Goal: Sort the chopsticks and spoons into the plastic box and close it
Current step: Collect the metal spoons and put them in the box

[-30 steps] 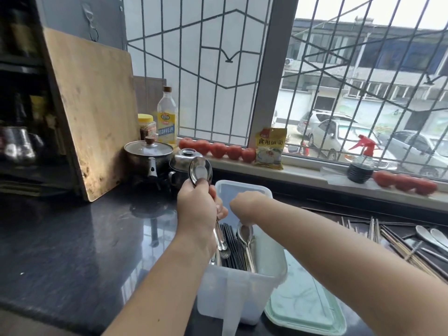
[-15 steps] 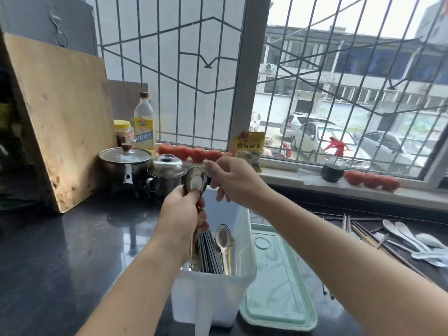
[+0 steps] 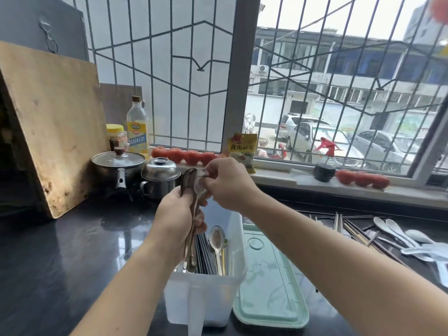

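My left hand (image 3: 180, 215) grips a bunch of metal spoons (image 3: 191, 184) by their handles, upright over the white plastic box (image 3: 206, 294). My right hand (image 3: 229, 181) pinches the bowl of the top spoon in that bunch. Inside the box lie dark chopsticks (image 3: 204, 254) and one metal spoon (image 3: 217, 241). The box's pale green lid (image 3: 269, 284) lies flat on the counter just right of it. More chopsticks (image 3: 351, 229) and white spoons (image 3: 412, 243) are spread on the counter at the right.
A wooden cutting board (image 3: 51, 122) leans at the left. A lidded pot (image 3: 118, 166) and a small steel pot (image 3: 160, 178) stand behind the box. An oil bottle (image 3: 137, 127), tomatoes (image 3: 191, 155), a yellow packet (image 3: 242, 151) and a spray bottle (image 3: 324, 163) line the windowsill.
My right hand rose out of the box and took hold of the top spoon's bowl in my left hand. The view shifted so the box sits lower and more central.
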### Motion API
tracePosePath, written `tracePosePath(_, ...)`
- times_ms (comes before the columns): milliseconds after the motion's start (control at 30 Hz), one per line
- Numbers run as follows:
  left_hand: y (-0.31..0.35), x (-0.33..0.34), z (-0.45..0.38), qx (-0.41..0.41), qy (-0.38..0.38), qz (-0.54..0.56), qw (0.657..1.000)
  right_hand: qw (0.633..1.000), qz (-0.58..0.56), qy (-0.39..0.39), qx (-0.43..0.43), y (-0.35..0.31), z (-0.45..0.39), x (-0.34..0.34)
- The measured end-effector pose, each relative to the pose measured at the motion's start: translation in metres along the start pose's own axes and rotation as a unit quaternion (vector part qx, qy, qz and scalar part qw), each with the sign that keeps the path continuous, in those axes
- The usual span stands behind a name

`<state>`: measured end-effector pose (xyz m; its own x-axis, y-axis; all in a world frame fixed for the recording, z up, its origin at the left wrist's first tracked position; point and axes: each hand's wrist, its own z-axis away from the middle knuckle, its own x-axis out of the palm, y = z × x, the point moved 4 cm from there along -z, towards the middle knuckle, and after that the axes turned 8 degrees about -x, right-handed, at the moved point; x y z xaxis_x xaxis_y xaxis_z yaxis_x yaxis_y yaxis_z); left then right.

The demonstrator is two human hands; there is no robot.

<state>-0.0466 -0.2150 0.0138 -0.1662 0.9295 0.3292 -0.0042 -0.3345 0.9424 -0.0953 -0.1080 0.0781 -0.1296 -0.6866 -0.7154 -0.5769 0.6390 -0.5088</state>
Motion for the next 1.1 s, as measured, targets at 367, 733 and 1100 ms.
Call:
tracePosePath(367, 0.006, -0.028, -0.002, 0.093, 0.207, 0.066, 0.972, 0.989, 0.119, -0.089, 0.015, 0.028, -0.027, 0.004)
tracePosePath(733, 0.002, -0.022, -0.005, 0.063, 0.149, 0.053, 0.985, 0.815, 0.414, -0.403, 0.052, 0.067, -0.022, 0.093)
tracePosePath(1100, 0.003, -0.022, -0.003, 0.043, 0.137, 0.094, 0.985, 0.827, 0.385, -0.405, 0.065, 0.091, -0.036, 0.100)
